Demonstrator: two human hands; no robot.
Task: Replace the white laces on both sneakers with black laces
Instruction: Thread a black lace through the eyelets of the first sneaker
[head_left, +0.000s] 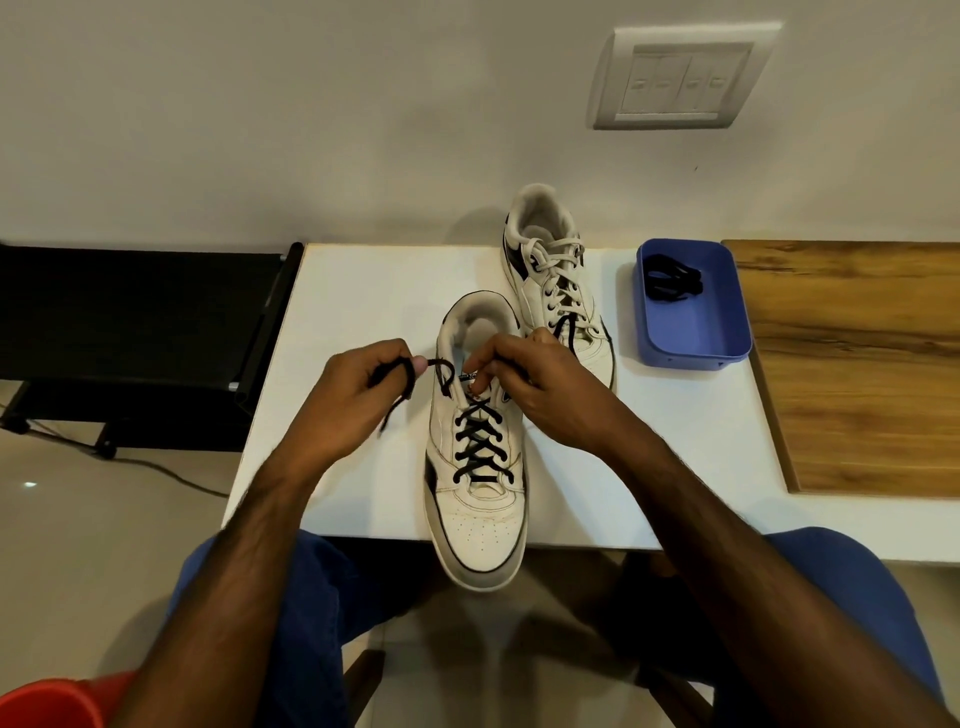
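A white sneaker (478, 519) lies at the near edge of the white table (363, 312), toe over the edge, threaded with a black lace (480, 447) in crosses. My left hand (353, 384) grips the lace's left end, whose tip hangs below the fist. My right hand (535, 379) pinches the lace's right end at the top eyelets; that end runs back over the far shoe. The second sneaker (556, 280) stands behind, still tied with white laces (558, 260). Another black lace (672, 280) lies bundled in a blue tray (696, 338).
A wooden board (857, 364) covers the table's right part. A black stand (135, 322) with a cable stands left of the table. A red container (52, 701) shows at the lower left. My knees in blue trousers sit under the table edge.
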